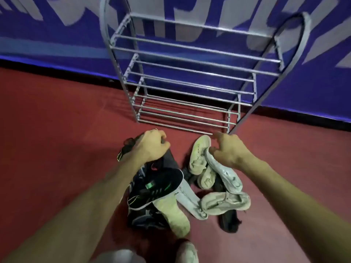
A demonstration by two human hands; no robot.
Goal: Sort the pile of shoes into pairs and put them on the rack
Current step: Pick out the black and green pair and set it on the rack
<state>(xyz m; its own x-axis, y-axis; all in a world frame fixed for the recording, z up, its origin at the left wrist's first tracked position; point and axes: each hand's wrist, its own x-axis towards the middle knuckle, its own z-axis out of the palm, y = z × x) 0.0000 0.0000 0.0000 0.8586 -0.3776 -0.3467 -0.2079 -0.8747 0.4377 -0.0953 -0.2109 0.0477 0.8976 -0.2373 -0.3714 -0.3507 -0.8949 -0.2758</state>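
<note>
Shoes [182, 188] piled: left hand [152, 147] grips a black shoe [129, 147], right hand [229, 149] pinches a white shoe [224, 173].

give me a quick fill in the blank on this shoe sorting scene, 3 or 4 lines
1. The metal rack stands on the red floor against a ____ wall.
2. The left hand grips a ____ shoe at the far end of the pile.
3. The right hand pinches a ____ shoe.
4. The number of shoes on the rack's shelves is ____.

Missing words: blue; black; white; zero
</note>
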